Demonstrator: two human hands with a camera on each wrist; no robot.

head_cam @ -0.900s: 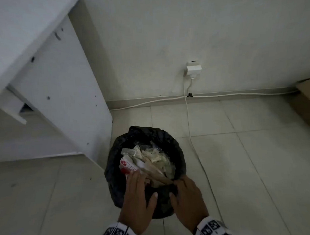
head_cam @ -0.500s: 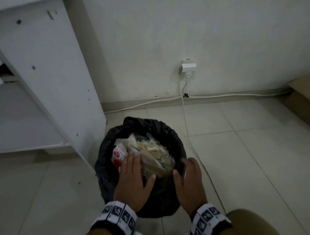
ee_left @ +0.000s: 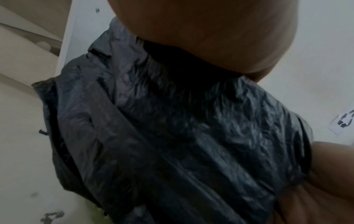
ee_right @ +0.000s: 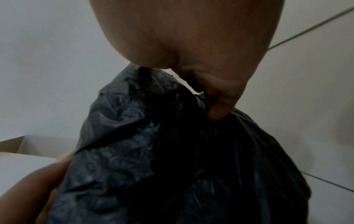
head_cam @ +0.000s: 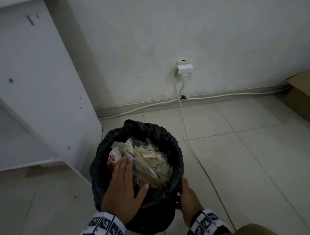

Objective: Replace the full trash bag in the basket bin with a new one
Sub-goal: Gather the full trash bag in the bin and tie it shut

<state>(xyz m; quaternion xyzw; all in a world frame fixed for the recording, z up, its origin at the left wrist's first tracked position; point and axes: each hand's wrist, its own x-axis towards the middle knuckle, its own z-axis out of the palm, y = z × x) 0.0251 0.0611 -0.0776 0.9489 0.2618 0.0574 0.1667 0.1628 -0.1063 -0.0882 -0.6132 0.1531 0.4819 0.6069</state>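
Since a moment ago your right hand [head_cam: 188, 200] has slid to the rim beside your flat, open left hand [head_cam: 124, 190] pressing the rubbish; its wrist view shows soft, slippery trash bag [ee_right: 153, 151] pinched—gather there, it looks light.

White cabinet [head_cam: 35, 77] left; wall socket [head_cam: 184, 68] w/ cable [head_cam: 188, 133]; cardboard box [head_cam: 302, 92] (far right).
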